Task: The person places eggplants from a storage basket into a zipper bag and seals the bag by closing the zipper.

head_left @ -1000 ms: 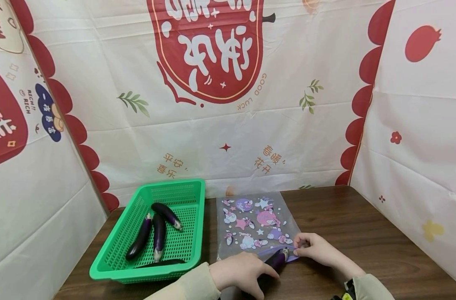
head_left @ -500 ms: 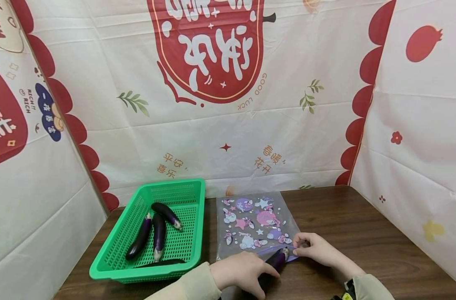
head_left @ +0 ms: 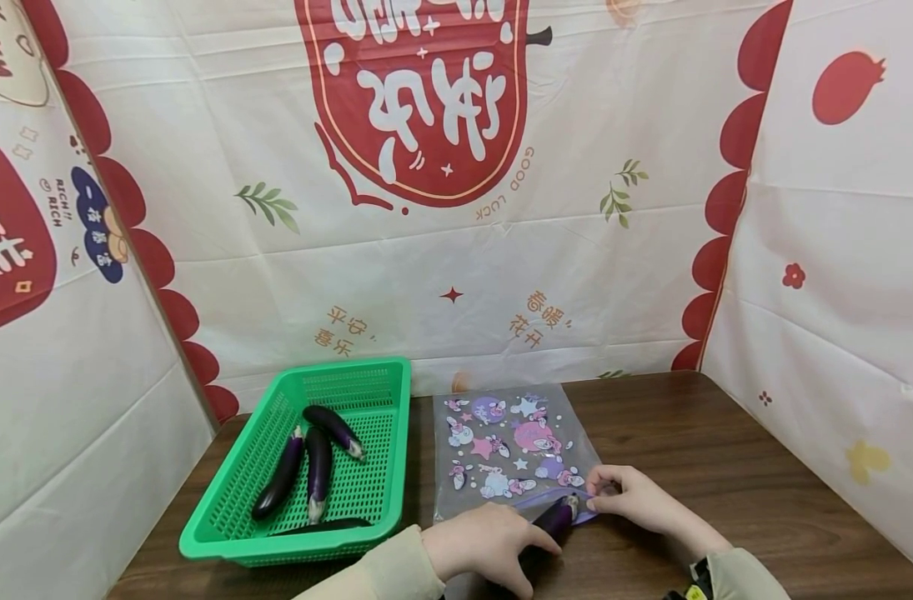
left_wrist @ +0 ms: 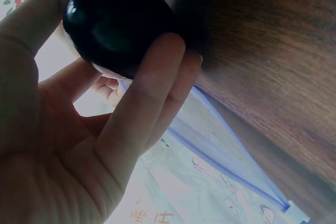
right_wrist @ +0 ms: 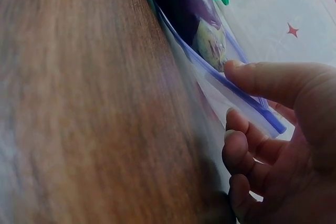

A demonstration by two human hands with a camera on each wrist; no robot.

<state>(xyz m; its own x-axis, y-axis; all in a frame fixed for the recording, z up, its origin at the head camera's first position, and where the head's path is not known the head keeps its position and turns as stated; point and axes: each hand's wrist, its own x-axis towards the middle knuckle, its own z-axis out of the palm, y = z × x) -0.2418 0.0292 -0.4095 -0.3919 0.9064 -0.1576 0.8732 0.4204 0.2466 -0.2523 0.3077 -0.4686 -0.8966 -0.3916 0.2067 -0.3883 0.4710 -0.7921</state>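
Observation:
My left hand (head_left: 486, 542) grips an eggplant (head_left: 556, 520) between thumb and fingers, close over the table in front of me. Its pale stem end points right and lies at the parted mouth of a clear printed zip bag (head_left: 467, 492). In the left wrist view, the rounded dark end of the eggplant (left_wrist: 118, 22) sits in the fingers, and the purple-edged bag mouth gapes below it, with a white slider (left_wrist: 296, 212) at one end. My right hand (head_left: 636, 496) pinches the right corner of the bag mouth; the right wrist view has the thumb next to the stem cap (right_wrist: 211, 45).
A green plastic basket (head_left: 231, 547) stands on the left with several eggplants (head_left: 279, 479) in it. Brown wood-grain table (head_left: 666, 425) extends to the right. Printed white cloth (head_left: 426, 250) hangs behind and along both sides.

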